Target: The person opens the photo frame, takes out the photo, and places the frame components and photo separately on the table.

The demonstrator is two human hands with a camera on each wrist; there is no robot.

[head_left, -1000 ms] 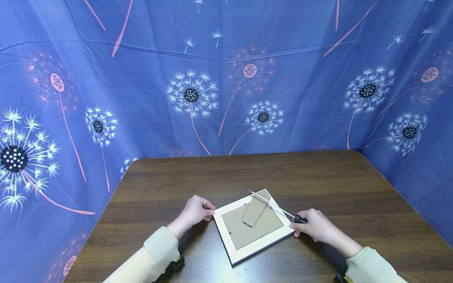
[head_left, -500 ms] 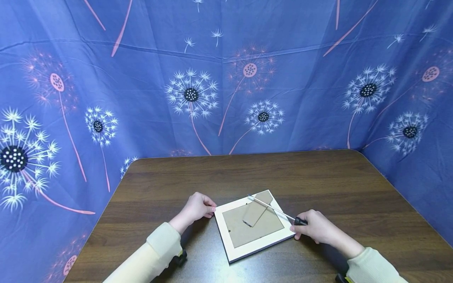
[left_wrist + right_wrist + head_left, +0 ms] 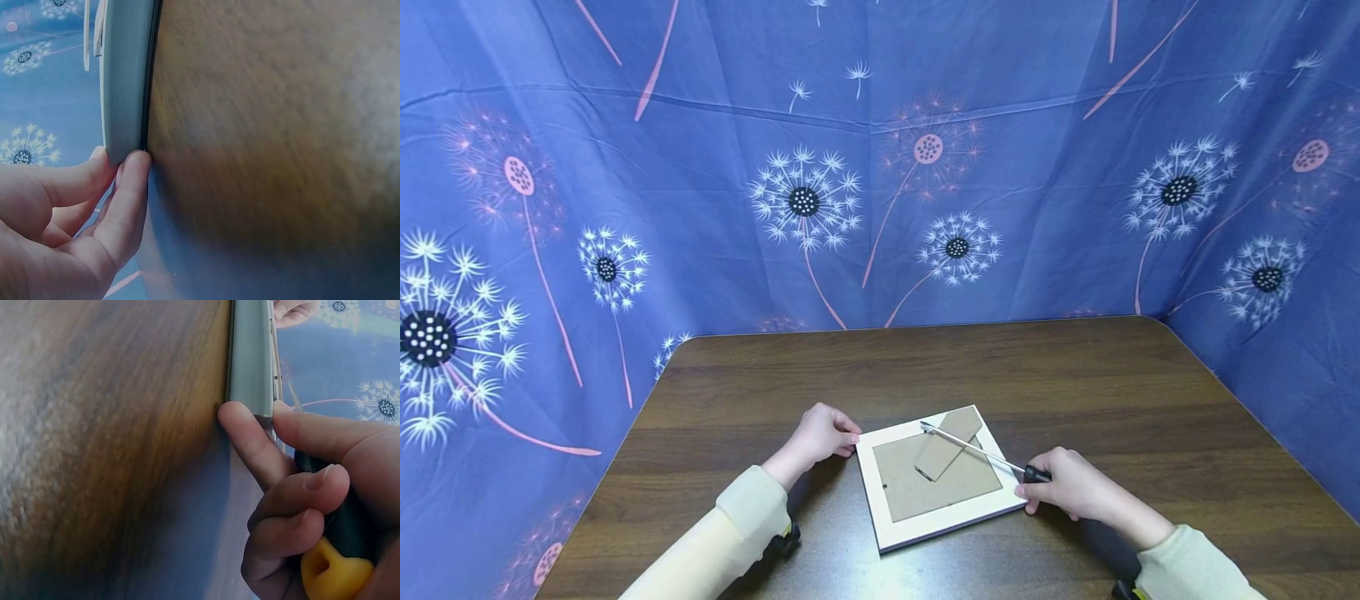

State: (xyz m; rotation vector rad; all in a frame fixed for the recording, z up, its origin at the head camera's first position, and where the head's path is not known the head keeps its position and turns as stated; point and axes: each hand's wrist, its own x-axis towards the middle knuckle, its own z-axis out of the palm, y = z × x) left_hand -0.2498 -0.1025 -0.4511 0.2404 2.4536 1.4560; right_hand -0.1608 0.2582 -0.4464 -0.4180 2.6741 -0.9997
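A white picture frame (image 3: 947,518) lies face down over the table, its brown backing board (image 3: 898,496) and folding easel leg (image 3: 937,460) facing up. My left hand (image 3: 820,435) pinches its far left corner; in the left wrist view, thumb and fingers grip the frame's edge (image 3: 128,75). At the near right corner, my right hand (image 3: 1070,482) pinches the frame between thumb and index finger. The same hand's other fingers curl round a screwdriver (image 3: 1037,474) with a black handle and yellow end (image 3: 337,575). Its metal shaft slants across the frame, over the easel leg.
The brown wooden table (image 3: 745,375) extends around the frame on every side. A blue cloth (image 3: 700,167) with dandelion prints hangs behind it and along both sides.
The picture frame has turned slightly clockwise, its far left corner shifting away with my left hand. The screwdriver's tip has swung nearer to me over the frame. Both grips are kept.
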